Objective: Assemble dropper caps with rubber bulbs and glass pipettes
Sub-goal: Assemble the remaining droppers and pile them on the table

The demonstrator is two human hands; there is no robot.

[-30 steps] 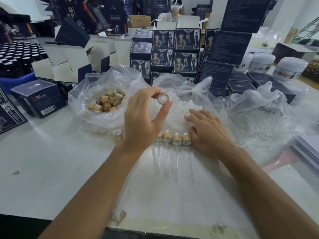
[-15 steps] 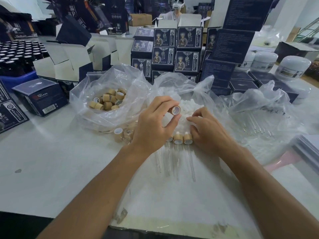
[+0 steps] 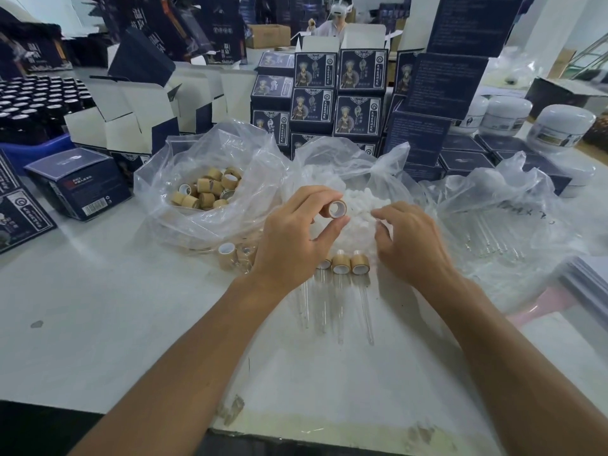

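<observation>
Three clear plastic bags (image 3: 210, 222) rest on the white table (image 3: 98, 324), above finished droppers (image 3: 358, 274); the left hand (image 3: 289, 238) pinches a bamboo cap (image 3: 337, 209) over the bulbs (image 3: 362, 205), where the right hand (image 3: 411, 241) has curled fingers, grasp unclear.

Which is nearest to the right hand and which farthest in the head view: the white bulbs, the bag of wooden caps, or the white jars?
From the right hand:
1. White bulbs, at its fingertips.
2. Bag of wooden caps, far left.
3. White jars, back right.
</observation>
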